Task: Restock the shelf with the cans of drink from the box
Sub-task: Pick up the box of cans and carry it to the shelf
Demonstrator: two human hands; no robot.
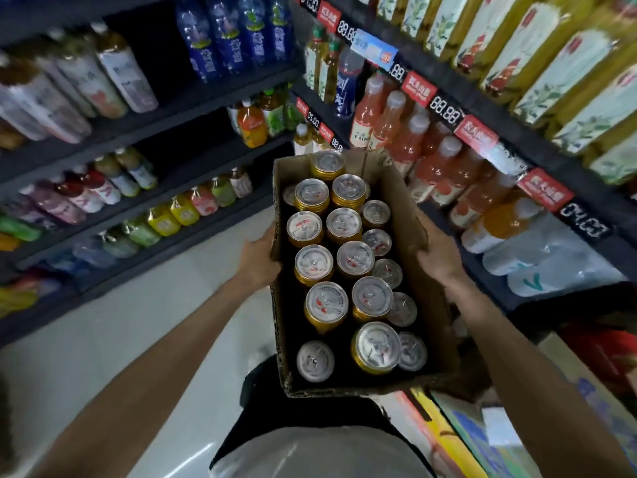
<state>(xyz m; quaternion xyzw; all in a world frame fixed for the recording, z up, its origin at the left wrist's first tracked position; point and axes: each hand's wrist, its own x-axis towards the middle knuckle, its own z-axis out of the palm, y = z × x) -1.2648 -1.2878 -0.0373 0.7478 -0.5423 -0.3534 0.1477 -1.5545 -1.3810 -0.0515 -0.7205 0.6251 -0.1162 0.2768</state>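
Dark shelves point(213, 94) of plastic bottles flank a pale floor aisle. A long open cardboard box point(427, 305) is carried above it, the left hand point(258, 260) and right hand point(436, 251) gripping its opposite side walls. Inside stand about eighteen gold, silver-topped round cans point(325, 305).

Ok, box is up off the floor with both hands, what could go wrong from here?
1. The open brown cardboard box is held only by its sides, left hand and right hand; the full load of gold-sided cans may sag or slip.
2. No hand is free to take a can.
3. The box's far end sits near the pink bottles.
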